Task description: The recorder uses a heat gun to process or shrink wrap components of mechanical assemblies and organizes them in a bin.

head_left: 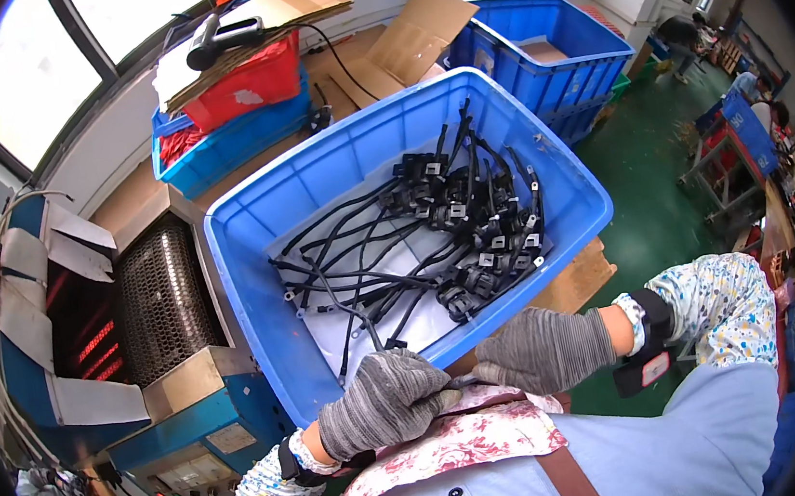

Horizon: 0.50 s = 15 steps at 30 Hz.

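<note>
In front of my body, my left hand (387, 404) wears a grey knitted glove, with its fingers curled closed. My right hand (546, 350), gloved the same way, is closed too, its fingertips pointing toward the left. A narrow dark strip shows between the hands, but what either one holds is hidden. Just beyond them stands a blue plastic bin (271, 334). Inside lie several black cables (352, 280) with metal lugs at their ends, and black connector housings (465, 289) heaped toward the right.
At left stands a blue machine (199, 429) with a mesh conveyor (167, 296) and glowing red heating elements. Behind are a red crate (245, 85) carrying cardboard and a handheld scanner (222, 39), an opened carton (414, 38) and another blue bin (549, 77). People work farther right, beyond the green floor (637, 179).
</note>
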Motion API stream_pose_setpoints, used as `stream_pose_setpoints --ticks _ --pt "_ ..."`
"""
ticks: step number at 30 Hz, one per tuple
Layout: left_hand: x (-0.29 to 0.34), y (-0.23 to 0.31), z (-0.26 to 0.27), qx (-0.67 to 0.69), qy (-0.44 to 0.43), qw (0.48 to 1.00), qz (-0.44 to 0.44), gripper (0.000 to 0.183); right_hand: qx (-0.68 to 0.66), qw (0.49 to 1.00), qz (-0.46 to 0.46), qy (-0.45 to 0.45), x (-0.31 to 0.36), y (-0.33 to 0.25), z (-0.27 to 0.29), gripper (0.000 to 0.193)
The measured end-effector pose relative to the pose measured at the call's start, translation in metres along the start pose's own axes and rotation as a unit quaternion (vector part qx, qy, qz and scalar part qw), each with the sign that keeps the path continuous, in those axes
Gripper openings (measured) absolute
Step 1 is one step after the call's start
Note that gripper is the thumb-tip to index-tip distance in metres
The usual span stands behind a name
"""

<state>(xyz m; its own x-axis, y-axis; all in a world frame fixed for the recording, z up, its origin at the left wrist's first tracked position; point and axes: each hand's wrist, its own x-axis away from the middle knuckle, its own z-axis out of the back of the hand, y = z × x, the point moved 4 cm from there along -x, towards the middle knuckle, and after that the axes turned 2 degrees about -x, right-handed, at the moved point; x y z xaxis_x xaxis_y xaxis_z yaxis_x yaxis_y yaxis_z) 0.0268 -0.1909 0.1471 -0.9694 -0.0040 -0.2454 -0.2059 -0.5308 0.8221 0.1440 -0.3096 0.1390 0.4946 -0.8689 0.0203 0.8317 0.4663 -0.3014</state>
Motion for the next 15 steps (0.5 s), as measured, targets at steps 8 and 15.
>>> stream_pose_setpoints --ticks 8,15 --pt "-0.002 0.000 -0.007 -0.042 -0.037 0.998 -0.031 0.013 -0.867 0.307 -0.305 -0.246 0.001 -0.005 -0.031 0.026" --pt "-0.007 0.010 -0.004 -0.059 -0.039 0.997 -0.010 0.015 -0.768 0.510 -0.366 -0.130 0.008 0.016 -0.006 0.058"
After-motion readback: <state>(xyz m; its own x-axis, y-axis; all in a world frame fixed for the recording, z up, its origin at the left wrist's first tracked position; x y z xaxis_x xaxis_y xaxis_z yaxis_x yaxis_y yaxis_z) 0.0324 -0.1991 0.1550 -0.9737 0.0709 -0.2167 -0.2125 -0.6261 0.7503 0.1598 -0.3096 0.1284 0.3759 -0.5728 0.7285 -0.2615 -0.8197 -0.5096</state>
